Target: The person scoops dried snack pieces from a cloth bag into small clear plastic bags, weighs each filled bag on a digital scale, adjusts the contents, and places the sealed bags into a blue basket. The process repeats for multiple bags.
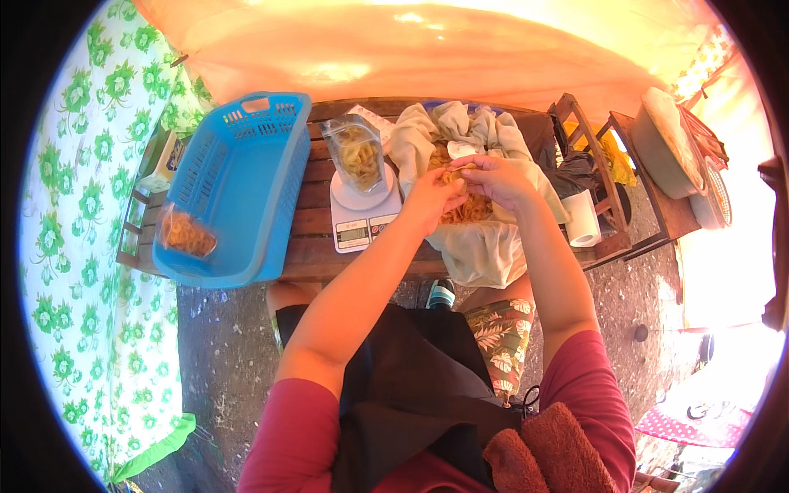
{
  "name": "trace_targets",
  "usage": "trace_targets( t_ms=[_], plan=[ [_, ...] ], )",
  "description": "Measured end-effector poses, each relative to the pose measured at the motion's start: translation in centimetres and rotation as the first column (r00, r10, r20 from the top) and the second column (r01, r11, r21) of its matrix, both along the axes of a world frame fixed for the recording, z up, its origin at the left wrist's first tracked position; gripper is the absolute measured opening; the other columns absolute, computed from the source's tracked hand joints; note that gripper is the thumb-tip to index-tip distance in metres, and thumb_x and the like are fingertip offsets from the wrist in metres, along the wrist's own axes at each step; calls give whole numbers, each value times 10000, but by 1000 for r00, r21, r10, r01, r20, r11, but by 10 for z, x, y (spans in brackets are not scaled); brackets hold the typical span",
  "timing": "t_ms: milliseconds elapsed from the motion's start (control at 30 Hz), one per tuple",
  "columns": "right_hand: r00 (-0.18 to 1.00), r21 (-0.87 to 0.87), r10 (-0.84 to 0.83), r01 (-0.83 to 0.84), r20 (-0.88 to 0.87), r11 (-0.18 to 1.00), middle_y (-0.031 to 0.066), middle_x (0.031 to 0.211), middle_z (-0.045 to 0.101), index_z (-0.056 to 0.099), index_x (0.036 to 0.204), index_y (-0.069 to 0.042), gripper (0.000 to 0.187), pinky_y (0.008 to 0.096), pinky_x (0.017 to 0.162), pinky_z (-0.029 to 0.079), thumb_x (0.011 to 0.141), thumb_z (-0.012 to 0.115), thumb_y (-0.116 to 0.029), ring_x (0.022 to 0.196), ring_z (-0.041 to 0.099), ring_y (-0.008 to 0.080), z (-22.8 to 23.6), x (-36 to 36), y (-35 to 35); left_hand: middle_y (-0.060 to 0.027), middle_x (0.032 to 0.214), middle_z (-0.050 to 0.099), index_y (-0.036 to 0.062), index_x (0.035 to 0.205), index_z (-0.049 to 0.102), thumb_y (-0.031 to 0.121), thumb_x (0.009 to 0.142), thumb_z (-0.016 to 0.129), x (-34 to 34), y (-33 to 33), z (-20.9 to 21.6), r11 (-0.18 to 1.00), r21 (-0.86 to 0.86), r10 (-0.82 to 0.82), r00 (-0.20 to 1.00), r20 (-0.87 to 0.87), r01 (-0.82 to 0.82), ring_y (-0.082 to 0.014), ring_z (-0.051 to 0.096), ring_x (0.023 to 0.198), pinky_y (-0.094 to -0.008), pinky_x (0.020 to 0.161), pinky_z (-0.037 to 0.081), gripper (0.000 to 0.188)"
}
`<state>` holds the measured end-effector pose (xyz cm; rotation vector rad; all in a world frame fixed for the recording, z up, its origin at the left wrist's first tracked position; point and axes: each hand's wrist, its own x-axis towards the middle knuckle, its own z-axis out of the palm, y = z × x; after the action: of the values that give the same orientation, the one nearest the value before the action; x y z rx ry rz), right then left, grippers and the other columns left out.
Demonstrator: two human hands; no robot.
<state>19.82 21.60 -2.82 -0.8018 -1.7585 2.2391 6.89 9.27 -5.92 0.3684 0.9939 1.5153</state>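
Above a cloth-lined container (485, 259), my left hand (431, 201) and my right hand (500, 181) meet with their fingers pinched. Between them is a golden-brown fried snack piece (449, 175), partly covered by the fingers. More of the curly fried snack (470, 209) fills the container, inside the folds of its beige cloth (413, 135). A small white dish or scoop (462, 149) lies on the snack behind my hands. Left of the container, a clear pouch (359, 156) partly filled with yellowish snack stands upright on a white digital kitchen scale (353, 220).
A blue plastic basket (283, 193) at the left holds one filled clear bag (188, 232). The slatted wooden table (316, 256) carries a white paper roll (582, 218) and dark plastic bags (575, 174) at the right. Farther right is a beige tub (664, 144).
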Motion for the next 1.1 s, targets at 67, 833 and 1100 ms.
trace_targets(
  t_ms=[67,833,1100],
  plan=[
    [1000,82,-19,18,3,996,53,1175,603,584,1211,-51,251,294,946,485,971,538,-108,1039,604,150,2,1,0,-141,1102,556,-69,1302,428,34,917,601,1,7,-3,999,17,50,999,-14,-50,-223,620,969,-294,851,567,434],
    [996,978,-78,68,-53,198,97,851,668,654,1120,-86,291,335,699,501,853,663,-200,767,644,207,87,-167,-64,-87,905,695,-10,981,647,58,870,665,-172,-63,104,872,354,422,154,-893,-338,-140,656,818,-262,736,514,132],
    [988,844,-10,135,-151,519,83,913,692,660,1119,-67,266,305,757,522,869,654,-157,827,657,169,87,-170,-62,-98,922,691,-22,1016,637,76,876,666,-171,-61,93,893,334,425,328,-843,-300,-140,648,830,-260,727,514,173]
  ],
)
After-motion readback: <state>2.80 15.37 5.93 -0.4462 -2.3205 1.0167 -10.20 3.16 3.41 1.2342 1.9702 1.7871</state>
